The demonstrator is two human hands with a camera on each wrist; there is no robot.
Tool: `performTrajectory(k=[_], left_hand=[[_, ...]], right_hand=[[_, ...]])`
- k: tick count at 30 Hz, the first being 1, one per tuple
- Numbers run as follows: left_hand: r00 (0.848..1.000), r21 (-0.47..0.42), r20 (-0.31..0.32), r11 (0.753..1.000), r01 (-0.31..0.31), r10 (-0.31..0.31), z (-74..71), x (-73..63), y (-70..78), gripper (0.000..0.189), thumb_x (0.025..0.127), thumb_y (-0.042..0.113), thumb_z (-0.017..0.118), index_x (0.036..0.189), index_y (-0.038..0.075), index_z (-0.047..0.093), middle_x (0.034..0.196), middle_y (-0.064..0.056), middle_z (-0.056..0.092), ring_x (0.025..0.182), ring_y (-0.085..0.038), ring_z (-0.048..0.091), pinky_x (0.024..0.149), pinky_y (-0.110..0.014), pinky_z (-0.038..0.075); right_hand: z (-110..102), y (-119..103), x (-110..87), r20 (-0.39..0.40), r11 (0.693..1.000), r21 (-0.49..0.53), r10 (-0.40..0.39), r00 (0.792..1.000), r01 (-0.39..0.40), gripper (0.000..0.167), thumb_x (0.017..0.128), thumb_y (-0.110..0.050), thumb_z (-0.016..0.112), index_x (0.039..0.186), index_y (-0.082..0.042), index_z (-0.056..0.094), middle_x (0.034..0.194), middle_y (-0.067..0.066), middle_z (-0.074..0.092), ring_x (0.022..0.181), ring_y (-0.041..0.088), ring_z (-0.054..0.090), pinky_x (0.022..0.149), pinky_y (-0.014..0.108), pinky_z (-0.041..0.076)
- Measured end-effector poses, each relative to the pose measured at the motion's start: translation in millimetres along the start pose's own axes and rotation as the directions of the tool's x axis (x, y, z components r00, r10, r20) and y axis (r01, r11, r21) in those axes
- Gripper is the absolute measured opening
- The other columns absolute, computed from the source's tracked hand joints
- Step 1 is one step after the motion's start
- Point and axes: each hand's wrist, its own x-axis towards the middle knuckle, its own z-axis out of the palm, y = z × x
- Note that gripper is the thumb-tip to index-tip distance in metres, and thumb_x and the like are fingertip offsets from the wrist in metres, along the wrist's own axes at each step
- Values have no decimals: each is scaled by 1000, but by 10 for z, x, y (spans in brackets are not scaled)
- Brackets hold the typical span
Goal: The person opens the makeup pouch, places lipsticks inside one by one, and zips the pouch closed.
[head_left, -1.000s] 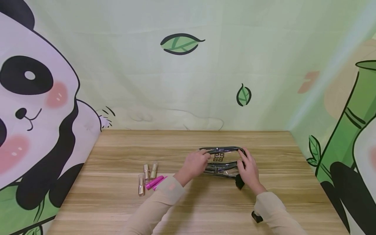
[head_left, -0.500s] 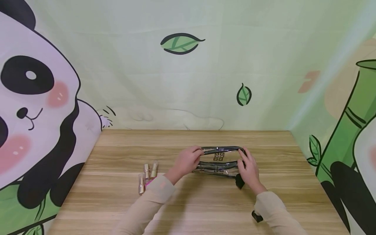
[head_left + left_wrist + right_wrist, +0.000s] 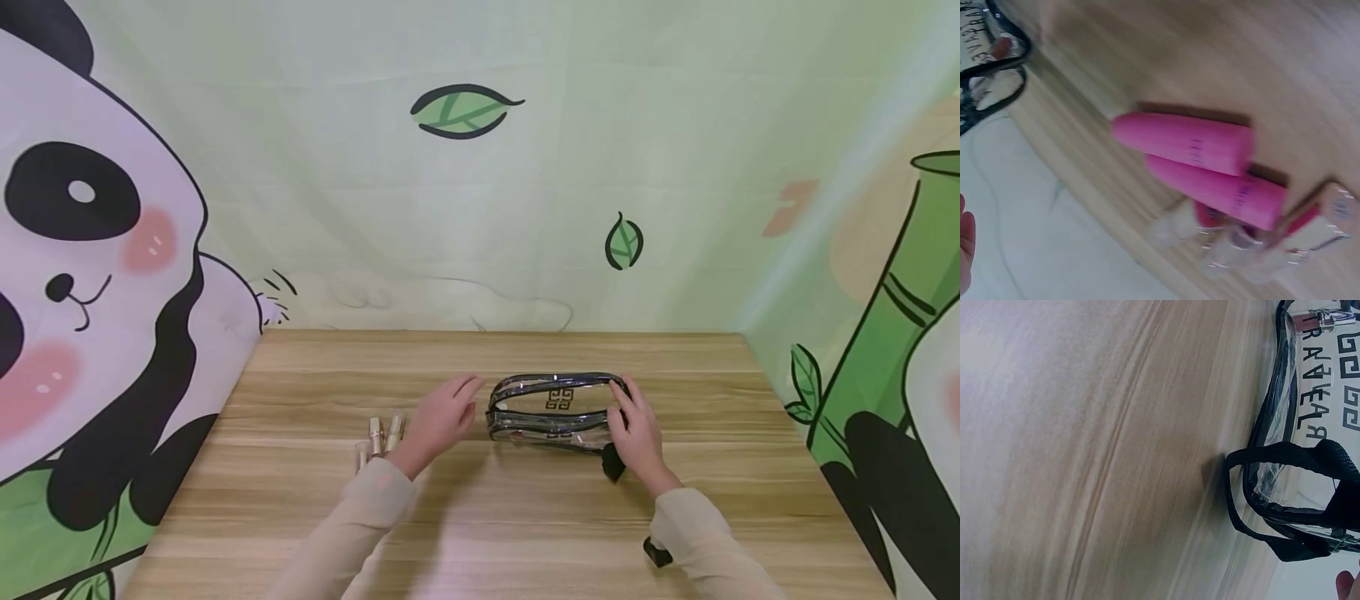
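Observation:
A clear pouch (image 3: 555, 417) with black trim stands on the table, its top gaping. My right hand (image 3: 637, 427) grips its right end, fingers at the rim. My left hand (image 3: 444, 415) is off to the left of the pouch, fingers extended and holding nothing. Through the pouch's wall in the right wrist view shows a lipstick (image 3: 1307, 322) beside printed lettering; a black strap (image 3: 1285, 453) loops from its end. Two pink tubes (image 3: 1188, 142) lie side by side in the left wrist view; the left forearm hides them in the head view.
Several clear-capped lipsticks (image 3: 377, 435) lie on the wooden table (image 3: 300, 517) left of my left hand, next to the pink tubes. A small black object (image 3: 657, 553) is by the right sleeve. A printed panda cloth (image 3: 337, 208) hangs behind the table.
My left hand has let go of the pouch's left side and moved left, towards the lipsticks, its forearm now covering the pink tubes. The right hand stays in place at the pouch.

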Motion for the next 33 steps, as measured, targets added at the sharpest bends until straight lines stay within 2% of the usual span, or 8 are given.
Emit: performTrajectory(k=[5,10,13,18,20,27,33], left_hand=[[989,45,118,995,84,-89,9,-168,-119,48,78,11,57,124,11,49,120,-6,55,102,-21,57,81,-31,50],[965,61,186,983,175,-184,-45,-308,-194,46,81,12,55,126,12,48,122,-7,54,107,-23,54,82,-36,50],[952,74,214,975,209,-221,-57,-378,-249,46,81,10,54,126,13,48,123,-7,53,107,-23,54,80,-36,50],[948,93,204,968,231,-246,-23,-502,-368,47,74,6,56,121,12,51,120,-9,55,100,-24,58,59,-32,50],[949,91,194,967,236,-250,-21,-545,-406,48,71,4,57,119,11,52,119,-10,55,98,-25,59,57,-32,50],[947,85,193,966,244,-257,-12,-686,-520,47,72,5,59,119,9,52,116,-13,55,100,-28,57,77,-41,50],[935,65,224,962,265,-273,-55,-805,-557,48,72,12,66,118,7,52,115,-12,55,100,-30,56,79,-44,48]], right_hand=[[5,5,2,6,1000,-3,5,1000,-5,40,88,-12,42,126,-2,47,138,16,35,121,40,34,93,56,30],[2,2,0,-5,1000,1,5,1000,-5,40,87,-11,43,125,-2,48,137,17,36,121,40,34,93,56,31],[-1,-5,-4,-10,1000,1,5,1000,-5,40,87,-10,43,125,-2,48,137,17,36,121,40,34,93,56,31],[2,-12,-4,-18,1000,3,-7,1000,7,39,86,-10,43,124,-1,49,136,18,37,120,40,35,93,56,31],[0,-14,-2,-19,1000,7,-7,1000,7,39,87,-10,43,124,-1,49,136,18,37,120,41,35,93,56,31],[-6,-20,-3,-14,1000,7,0,1000,0,39,87,-10,43,125,-2,49,136,18,37,121,41,34,93,55,30],[-1,-6,-4,-21,1000,4,-19,1000,19,39,87,-10,44,124,-2,49,136,18,37,120,41,35,92,56,31]])
